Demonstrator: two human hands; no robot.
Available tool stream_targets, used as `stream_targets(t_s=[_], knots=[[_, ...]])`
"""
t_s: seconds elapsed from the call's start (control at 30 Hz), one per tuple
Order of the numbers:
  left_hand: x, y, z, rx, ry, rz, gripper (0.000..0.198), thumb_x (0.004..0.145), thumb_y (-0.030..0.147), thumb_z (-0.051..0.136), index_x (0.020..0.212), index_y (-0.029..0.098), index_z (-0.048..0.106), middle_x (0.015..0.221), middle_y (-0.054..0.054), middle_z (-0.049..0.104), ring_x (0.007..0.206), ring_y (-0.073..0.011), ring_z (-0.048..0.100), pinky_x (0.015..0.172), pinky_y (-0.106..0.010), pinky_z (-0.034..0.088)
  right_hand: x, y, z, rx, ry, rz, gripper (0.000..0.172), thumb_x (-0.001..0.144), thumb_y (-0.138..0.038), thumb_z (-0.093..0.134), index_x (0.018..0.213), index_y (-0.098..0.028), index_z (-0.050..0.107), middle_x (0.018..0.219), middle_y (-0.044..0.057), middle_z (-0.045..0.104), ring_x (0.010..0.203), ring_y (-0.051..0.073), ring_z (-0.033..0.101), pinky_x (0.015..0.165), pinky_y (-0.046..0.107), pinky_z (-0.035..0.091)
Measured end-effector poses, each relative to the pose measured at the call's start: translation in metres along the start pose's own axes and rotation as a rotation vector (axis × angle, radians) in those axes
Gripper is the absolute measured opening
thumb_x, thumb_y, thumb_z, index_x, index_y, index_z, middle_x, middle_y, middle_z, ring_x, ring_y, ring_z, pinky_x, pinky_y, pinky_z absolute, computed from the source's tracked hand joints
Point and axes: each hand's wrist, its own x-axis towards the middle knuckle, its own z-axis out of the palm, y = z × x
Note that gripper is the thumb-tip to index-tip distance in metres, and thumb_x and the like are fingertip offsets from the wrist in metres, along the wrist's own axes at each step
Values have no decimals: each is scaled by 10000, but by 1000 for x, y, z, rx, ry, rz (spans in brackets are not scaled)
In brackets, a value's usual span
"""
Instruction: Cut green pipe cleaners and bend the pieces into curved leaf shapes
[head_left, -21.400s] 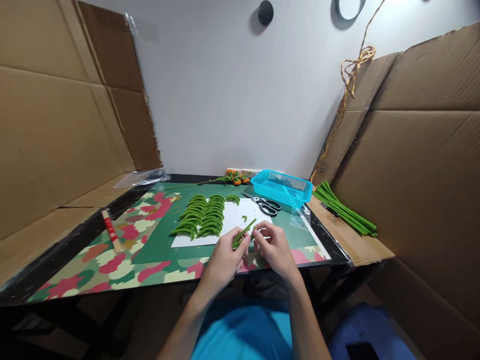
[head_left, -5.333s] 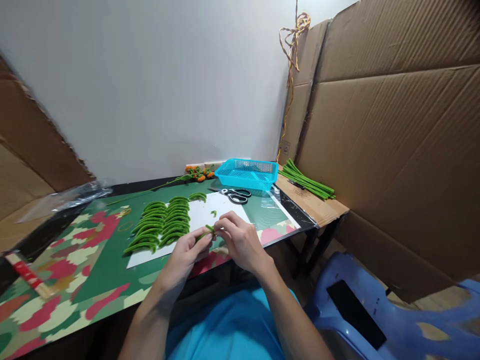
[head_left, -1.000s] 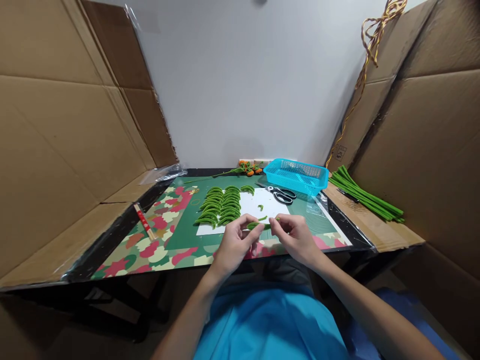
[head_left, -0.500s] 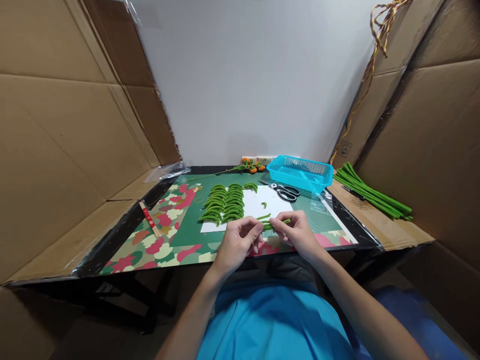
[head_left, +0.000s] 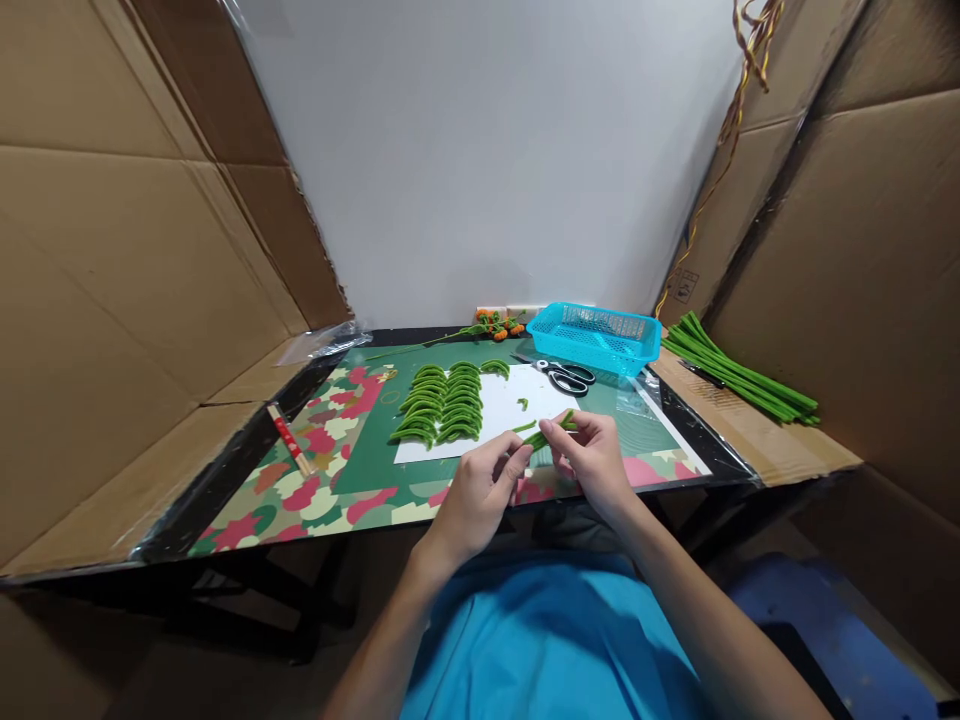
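- My left hand and right hand are above the near edge of the black table, right of its middle, each with thumb and fingertips pinched on a slim, fuzzy green strip that runs between them, tilted up to the right.
- By the table's left edge, a pair of pale wooden chopsticks in a red wrapper lies slantwise.
- Beyond my hands is a white paper sheet; two columns of curved, fuzzy green pieces overlap its left edge, and a small bent green scrap lies to their right.
- Near the sheet's far right corner rest black-and-white-handled scissors.
- Past the table's right edge, a bundle of long green stems lies on brown cardboard.
- A bright blue openwork plastic basket stands by the far right corner.
- At the far edge lies a green-stemmed sprig of orange flowers.
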Motion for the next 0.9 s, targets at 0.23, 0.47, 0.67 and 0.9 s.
stream_targets(t_s=[0.23,0.47,0.67,0.9], knots=[[5,-3,0,-280,-92,-123,383,1026,531,582,877,179,613,670,35,585,495,-82,524,478,-200,399,-3,6,-1,-78,-29,-61,547,942,-621,678,622,-203,532,483,-50,485,392,84,395,436,249,312],[12,-4,-1,-370,-69,-149,370,973,532,667,939,166,623,679,40,593,430,-67,539,383,-168,368,-11,7,1,-305,-47,-165,584,1048,-605,508,625,-202,534,559,-25,501,537,120,443,550,263,348],[15,-2,-3,-422,-31,-167,420,892,548,757,1013,159,655,719,23,641,416,-84,576,341,-167,368,-8,9,-3,-339,-67,-198,609,1055,-610,470,621,-194,560,534,-26,467,534,124,426,556,271,316],[19,-4,-6,-386,-36,-186,462,843,571,796,965,137,697,597,22,597,412,-80,493,367,-172,325,-5,5,-4,-381,-191,-212,580,1065,-546,494,608,-189,510,563,-36,450,560,114,400,574,273,291]])
